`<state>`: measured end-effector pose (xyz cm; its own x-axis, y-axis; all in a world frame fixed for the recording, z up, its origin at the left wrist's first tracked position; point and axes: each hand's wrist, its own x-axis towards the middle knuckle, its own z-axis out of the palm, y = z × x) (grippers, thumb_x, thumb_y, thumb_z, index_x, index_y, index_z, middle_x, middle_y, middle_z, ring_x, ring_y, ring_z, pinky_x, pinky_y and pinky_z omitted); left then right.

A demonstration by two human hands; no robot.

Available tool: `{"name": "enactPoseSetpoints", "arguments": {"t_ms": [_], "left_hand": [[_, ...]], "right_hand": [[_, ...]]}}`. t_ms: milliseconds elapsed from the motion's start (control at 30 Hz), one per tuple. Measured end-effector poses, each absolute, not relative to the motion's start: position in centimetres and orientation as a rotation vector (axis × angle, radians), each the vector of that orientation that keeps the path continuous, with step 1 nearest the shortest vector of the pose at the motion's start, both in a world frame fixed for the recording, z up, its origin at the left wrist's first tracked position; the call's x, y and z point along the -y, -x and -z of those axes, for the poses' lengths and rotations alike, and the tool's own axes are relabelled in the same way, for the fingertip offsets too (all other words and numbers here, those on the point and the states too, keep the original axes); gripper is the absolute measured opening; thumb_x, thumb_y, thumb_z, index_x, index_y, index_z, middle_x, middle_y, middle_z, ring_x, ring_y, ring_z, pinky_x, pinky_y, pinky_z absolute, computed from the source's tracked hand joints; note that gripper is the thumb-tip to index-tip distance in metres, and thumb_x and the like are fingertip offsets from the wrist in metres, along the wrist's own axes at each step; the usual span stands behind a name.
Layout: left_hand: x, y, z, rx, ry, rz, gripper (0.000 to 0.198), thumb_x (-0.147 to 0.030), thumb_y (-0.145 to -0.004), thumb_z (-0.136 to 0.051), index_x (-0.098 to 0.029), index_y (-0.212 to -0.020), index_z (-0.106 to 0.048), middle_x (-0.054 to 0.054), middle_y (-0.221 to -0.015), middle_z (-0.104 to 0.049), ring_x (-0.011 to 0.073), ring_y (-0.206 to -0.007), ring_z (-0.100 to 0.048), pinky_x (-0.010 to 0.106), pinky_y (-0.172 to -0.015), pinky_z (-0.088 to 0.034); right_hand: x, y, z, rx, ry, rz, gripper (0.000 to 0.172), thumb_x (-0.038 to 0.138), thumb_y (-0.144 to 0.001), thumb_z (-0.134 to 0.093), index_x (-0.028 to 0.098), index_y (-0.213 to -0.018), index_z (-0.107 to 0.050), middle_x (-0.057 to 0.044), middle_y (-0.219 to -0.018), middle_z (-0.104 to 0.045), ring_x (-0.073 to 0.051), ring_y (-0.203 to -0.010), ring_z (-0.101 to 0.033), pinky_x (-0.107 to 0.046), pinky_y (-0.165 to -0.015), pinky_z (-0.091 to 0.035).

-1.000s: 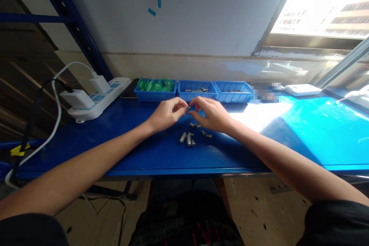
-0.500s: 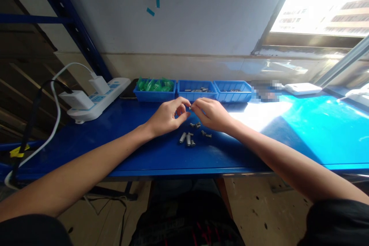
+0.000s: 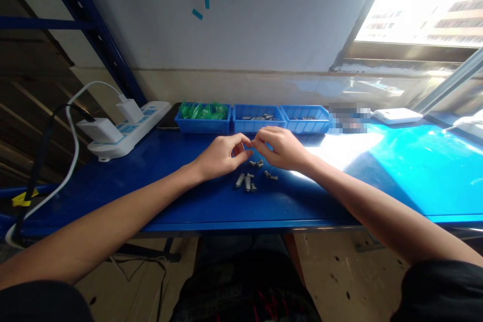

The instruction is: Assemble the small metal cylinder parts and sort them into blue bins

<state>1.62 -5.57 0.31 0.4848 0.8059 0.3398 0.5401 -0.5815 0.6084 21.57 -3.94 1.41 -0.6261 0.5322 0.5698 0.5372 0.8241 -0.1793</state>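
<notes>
My left hand [image 3: 223,157] is curled above the table, its thumb and index finger bent toward the other hand's fingertips. My right hand [image 3: 282,148] meets it there, fingers pinched together. Whatever sits between the fingertips is hidden or too small to make out. Just below the hands lie several loose screws, among them a countersunk screw [image 3: 260,163] and another screw [image 3: 273,177]. Closer to the table's front edge, a metal cylinder [image 3: 240,180] lies beside a second metal cylinder [image 3: 247,182], with a screw [image 3: 253,187] against it.
Along the wall stand a blue bin [image 3: 204,126] with green plastic packets, a middle bin [image 3: 258,126] and a right bin [image 3: 306,126], both with small metal parts. A white power strip [image 3: 130,133] with plugged chargers is left. A white device [image 3: 397,115] lies right.
A small shiny piece visible between the fingertips half a second ago is now covered. Both hands have shifted slightly and their fingertips have drawn closer. The loose parts have stayed in place.
</notes>
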Motion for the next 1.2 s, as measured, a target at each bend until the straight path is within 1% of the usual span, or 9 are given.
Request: {"name": "enactPoseSetpoints", "arguments": {"t_ms": [100, 200, 267, 333, 567, 700, 833, 933, 1200], "left_hand": [[5.6, -1.6, -0.3, -1.081, -2.360, -0.705, 0.027, -0.039, -0.087, -0.055, -0.018, -0.099, -0.066, 0.002, -0.076, -0.066, 0.0141, -0.069, -0.059, 0.024, -0.062, -0.043], [5.7, -1.6, -0.4, -0.962, -2.476, -0.614, 0.024, -0.033, -0.087, -0.055, -0.020, -0.100, -0.069, 0.004, -0.083, -0.065, 0.0154, -0.075, -0.060, 0.024, -0.065, -0.044], [5.8, -1.6, -0.6, -0.928, -2.514, -0.588, 0.023, -0.034, -0.085, -0.057, -0.021, -0.099, -0.070, 0.005, -0.084, -0.064, 0.0161, -0.078, -0.059, 0.024, -0.066, -0.044], [5.8, -1.6, -0.8, -0.937, -2.509, -0.568, 0.021, -0.034, -0.084, -0.059, -0.020, -0.095, -0.070, 0.005, -0.084, -0.063, 0.0159, -0.077, -0.059, 0.024, -0.065, -0.044], [5.3, -1.2, -0.7, -0.982, -2.533, -0.566, 0.015, -0.021, -0.082, -0.052, -0.018, -0.087, -0.067, 0.005, -0.089, -0.062, 0.0154, -0.078, -0.059, 0.024, -0.068, -0.045], [5.1, -1.3, -0.3, -1.013, -2.521, -0.657, 0.006, -0.017, -0.076, -0.054, -0.017, -0.080, -0.058, 0.002, -0.080, -0.060, 0.0145, -0.072, -0.056, 0.024, -0.065, -0.043], [5.1, -1.4, -0.3, -1.128, -2.339, -0.753, 0.008, -0.020, -0.074, -0.056, -0.018, -0.081, -0.053, -0.001, -0.072, -0.056, 0.0121, -0.063, -0.052, 0.023, -0.058, -0.041], [4.9, -1.4, -0.2, -1.138, -2.176, -0.862, 0.011, -0.024, -0.076, -0.057, -0.018, -0.082, -0.051, 0.000, -0.076, -0.059, 0.0116, -0.065, -0.054, 0.023, -0.059, -0.042], [4.7, -1.6, 0.2, -1.065, -2.080, -0.958, 0.018, -0.035, -0.081, -0.057, -0.018, -0.084, -0.051, 0.001, -0.079, -0.059, 0.0130, -0.074, -0.057, 0.024, -0.067, -0.046]], "right_hand": [[2.9, -23.3, -2.5, 2.181, 0.928, 0.134, 0.020, 0.028, -0.091, -0.044, 0.019, -0.078, -0.056, -0.005, -0.075, -0.061, -0.018, -0.071, -0.056, -0.029, -0.067, -0.039], [0.9, -26.0, -2.9, 1.926, 1.179, 0.296, 0.018, 0.031, -0.089, -0.046, 0.020, -0.094, -0.058, -0.007, -0.081, -0.063, -0.023, -0.077, -0.058, -0.033, -0.071, -0.041], [-0.3, -27.7, -2.6, 1.868, 1.322, 0.343, 0.026, 0.033, -0.086, -0.050, 0.018, -0.107, -0.056, -0.008, -0.082, -0.064, -0.025, -0.077, -0.058, -0.036, -0.070, -0.042], [-1.0, -28.4, -2.3, 1.858, 1.392, 0.349, 0.032, 0.033, -0.085, -0.052, 0.017, -0.112, -0.055, -0.008, -0.083, -0.064, -0.026, -0.077, -0.058, -0.037, -0.071, -0.043], [2.2, -23.6, -2.0, 2.194, 1.083, 0.164, 0.024, 0.029, -0.089, -0.050, 0.018, -0.107, -0.059, -0.007, -0.087, -0.066, -0.023, -0.083, -0.061, -0.032, -0.075, -0.043], [3.9, -21.2, -1.3, 2.445, 0.935, 0.090, 0.020, 0.027, -0.089, -0.050, 0.018, -0.102, -0.062, -0.006, -0.087, -0.067, -0.021, -0.084, -0.061, -0.030, -0.075, -0.042], [3.8, -21.2, -0.6, 2.518, 0.956, -0.006, 0.018, 0.027, -0.087, -0.053, 0.018, -0.101, -0.061, -0.003, -0.080, -0.065, -0.017, -0.073, -0.058, -0.027, -0.068, -0.040], [3.5, -21.5, -0.5, 2.524, 0.933, -0.029, 0.020, 0.029, -0.086, -0.057, 0.018, -0.102, -0.060, -0.002, -0.078, -0.064, -0.015, -0.067, -0.056, -0.026, -0.065, -0.039], [4.0, -21.2, -0.5, 2.515, 0.838, 0.061, 0.015, 0.027, -0.090, -0.050, 0.018, -0.096, -0.060, -0.006, -0.085, -0.067, -0.018, -0.077, -0.061, -0.028, -0.071, -0.040]]}}
